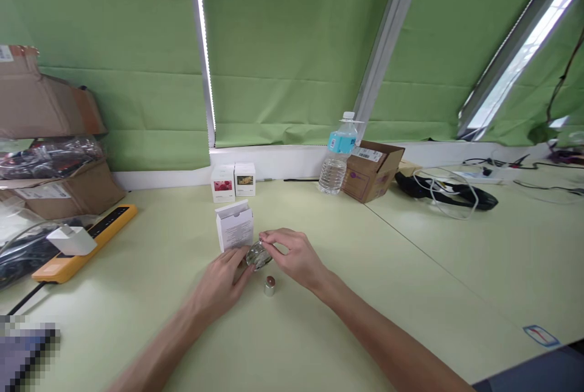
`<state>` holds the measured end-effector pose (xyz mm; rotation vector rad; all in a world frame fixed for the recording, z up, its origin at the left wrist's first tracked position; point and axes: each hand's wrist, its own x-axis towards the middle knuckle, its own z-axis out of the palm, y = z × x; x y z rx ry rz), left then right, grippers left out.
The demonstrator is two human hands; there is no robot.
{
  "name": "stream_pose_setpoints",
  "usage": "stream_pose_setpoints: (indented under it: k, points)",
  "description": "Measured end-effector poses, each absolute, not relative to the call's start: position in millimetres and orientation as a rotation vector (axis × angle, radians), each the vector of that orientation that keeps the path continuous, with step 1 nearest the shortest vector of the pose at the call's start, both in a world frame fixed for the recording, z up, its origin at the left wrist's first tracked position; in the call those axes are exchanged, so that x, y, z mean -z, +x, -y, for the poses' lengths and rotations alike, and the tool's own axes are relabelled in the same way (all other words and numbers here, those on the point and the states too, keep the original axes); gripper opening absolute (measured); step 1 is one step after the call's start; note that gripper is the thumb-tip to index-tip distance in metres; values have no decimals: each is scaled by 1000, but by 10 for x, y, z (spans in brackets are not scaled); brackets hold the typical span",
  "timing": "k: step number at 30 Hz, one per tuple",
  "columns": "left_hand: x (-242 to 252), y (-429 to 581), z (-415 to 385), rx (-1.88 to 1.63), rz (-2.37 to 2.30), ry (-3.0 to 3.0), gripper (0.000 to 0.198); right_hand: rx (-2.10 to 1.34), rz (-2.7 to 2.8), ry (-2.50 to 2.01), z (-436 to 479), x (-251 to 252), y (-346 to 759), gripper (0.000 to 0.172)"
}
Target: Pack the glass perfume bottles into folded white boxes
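Observation:
A small round clear glass bottle point(259, 256) is tilted just above the table between my hands. My left hand point(225, 276) grips its side with thumb and fingers. The fingers of my right hand point(294, 255) are pinched at the bottle's neck, and what exactly lies between those fingertips is too small to tell. On the table just below stands a short silver cap point(269, 286) with a brownish top. Behind my left fingers, a white carton point(234, 226) with printed text stands with its top flap raised.
Two small white boxes, one with a red picture point(223, 185) and one with a darker picture point(245, 179), stand farther back. A water bottle point(334, 157) and a brown carton point(371, 171) are at the back right. A yellow power strip point(112, 224) lies left, near stacked cardboard boxes point(59, 106).

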<state>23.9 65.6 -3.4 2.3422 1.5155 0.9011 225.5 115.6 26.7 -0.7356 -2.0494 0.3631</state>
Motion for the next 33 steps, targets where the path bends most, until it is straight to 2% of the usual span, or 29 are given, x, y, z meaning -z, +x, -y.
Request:
stream_pose_setpoints:
  k: [9,20,30,33]
  points:
    - [32,253,-662,-908,-1528,2338,29,-32,2309,-974,-1034,-522,2184,22]
    - [2,264,-651,-918,-1517,2328,27,-199,2187,-949,-1065,-396,2221,9]
    - [18,256,-665,-878,-1518,2334,28,-233,2169,-1017,-1016,-452,2258,26]
    - [7,256,-660,-863,-1519,2326,27,-218,2104,-991,-992,-516,2322,15]
